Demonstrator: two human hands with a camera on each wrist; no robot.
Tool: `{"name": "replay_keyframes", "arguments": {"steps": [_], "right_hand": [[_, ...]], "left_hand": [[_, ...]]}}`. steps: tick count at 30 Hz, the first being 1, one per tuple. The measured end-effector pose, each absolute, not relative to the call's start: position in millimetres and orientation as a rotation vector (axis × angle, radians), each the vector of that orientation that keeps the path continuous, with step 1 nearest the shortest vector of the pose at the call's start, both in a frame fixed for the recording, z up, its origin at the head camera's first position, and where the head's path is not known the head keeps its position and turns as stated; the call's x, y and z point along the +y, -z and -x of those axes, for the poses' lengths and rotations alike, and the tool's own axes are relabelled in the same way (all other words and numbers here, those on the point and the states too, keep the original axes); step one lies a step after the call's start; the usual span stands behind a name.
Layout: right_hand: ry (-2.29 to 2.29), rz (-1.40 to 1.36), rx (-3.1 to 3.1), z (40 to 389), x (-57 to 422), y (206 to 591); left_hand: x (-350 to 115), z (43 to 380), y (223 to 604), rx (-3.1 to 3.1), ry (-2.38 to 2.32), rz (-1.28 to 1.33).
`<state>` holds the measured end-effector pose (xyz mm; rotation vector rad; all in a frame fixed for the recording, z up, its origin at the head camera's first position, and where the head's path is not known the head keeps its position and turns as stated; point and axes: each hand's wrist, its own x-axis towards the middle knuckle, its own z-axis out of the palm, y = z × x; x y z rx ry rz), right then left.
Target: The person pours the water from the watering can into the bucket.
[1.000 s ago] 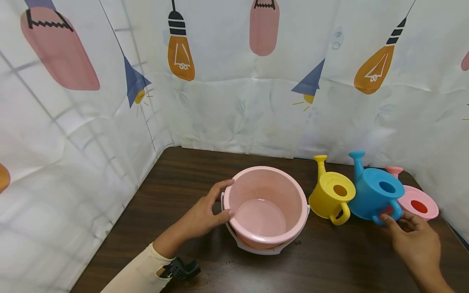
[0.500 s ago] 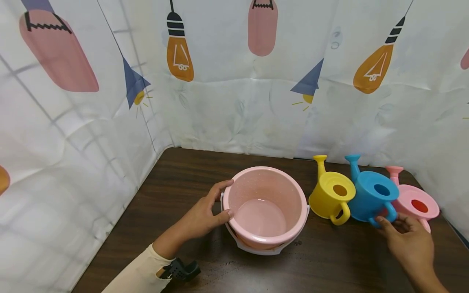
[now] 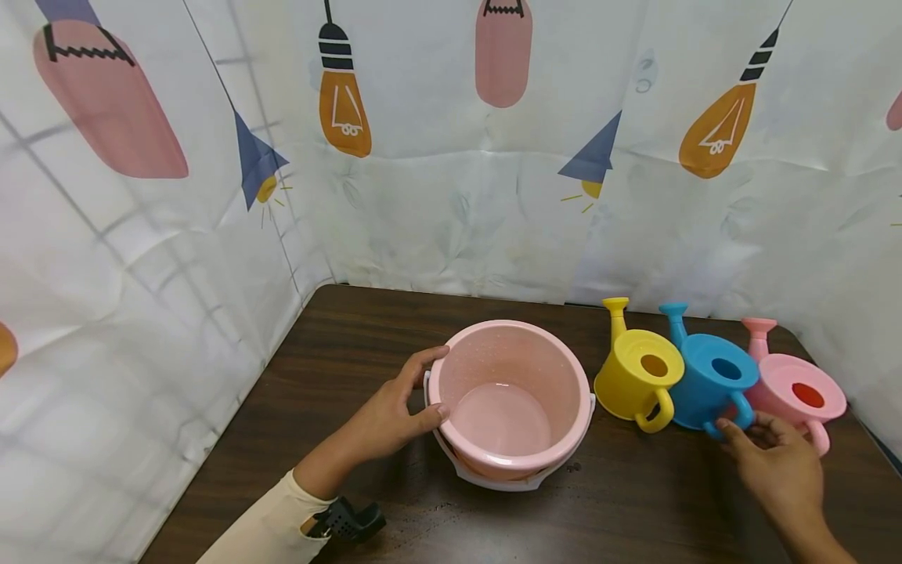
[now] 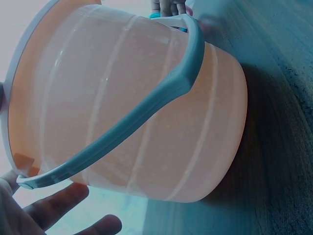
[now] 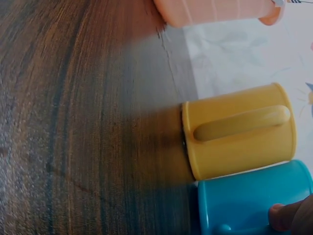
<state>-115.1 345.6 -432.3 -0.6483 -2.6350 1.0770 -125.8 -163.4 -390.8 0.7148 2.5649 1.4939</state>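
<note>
A pink bucket (image 3: 502, 423) with a pale carrying handle (image 4: 146, 107) stands upright on the dark wooden table (image 3: 338, 337). My left hand (image 3: 391, 413) holds the bucket's left rim, with thumb and index finger on the edge; other fingers spread along its side in the left wrist view. To the right, my right hand (image 3: 782, 462) pinches the handle of a blue watering can (image 3: 712, 376). That can sits between a yellow watering can (image 3: 634, 376) and a pink watering can (image 3: 796, 384). In the right wrist view, the blue can's side (image 5: 244, 196) lies close against the yellow one.
White sheets (image 3: 437, 219) printed with lamps and bulbs hang behind the table and along its left side. Small wet marks (image 3: 574, 467) show on the tabletop near the bucket. A black strap (image 3: 348, 518) is on the left wrist.
My right hand has drawn the blue watering can left and slightly nearer, close to the yellow one. More of the pink watering can now shows. My left hand and the bucket stay put.
</note>
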Motion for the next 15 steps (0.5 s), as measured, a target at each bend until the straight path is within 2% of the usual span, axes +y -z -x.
{"name": "replay_keyframes", "arguments": {"steps": [15], "right_hand": [[-1.011,0.695,-2.732,117.5,349.2,435.1]], "left_hand": [[-164.4,126.4,392.2,2.569,-1.485,-0.727]]}}
